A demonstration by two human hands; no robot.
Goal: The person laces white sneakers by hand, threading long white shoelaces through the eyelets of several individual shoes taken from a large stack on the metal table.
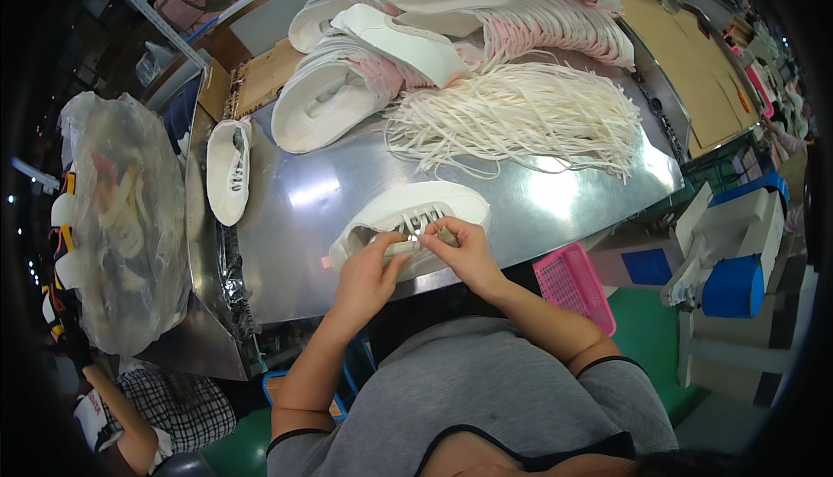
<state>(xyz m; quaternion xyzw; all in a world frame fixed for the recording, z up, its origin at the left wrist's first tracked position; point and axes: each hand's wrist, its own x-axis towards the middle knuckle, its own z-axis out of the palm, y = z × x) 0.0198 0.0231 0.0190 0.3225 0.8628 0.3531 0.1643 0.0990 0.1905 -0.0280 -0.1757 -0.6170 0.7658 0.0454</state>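
Observation:
A white shoe upper [451, 199] lies on the metal table in front of me, its toe pointing right. White lace crosses its dark eyelet opening. At the near side of that opening, my left hand [371, 276] is closed in a pinch on a white shoelace [415, 236]. My right hand [467, 256] meets it from the right, thumb and forefinger pinched on the same lace. Fingers partly hide the lace ends. Beyond the shoe spreads a large heap of loose white laces [529, 117].
Stacks of nested white uppers [325, 104] fill the table's far side. One laced upper [228, 171] lies at the left edge, by a clear plastic bag [126, 225]. A pink basket [574, 288] and a machine with blue parts [733, 286] stand right. Co-workers sit at left.

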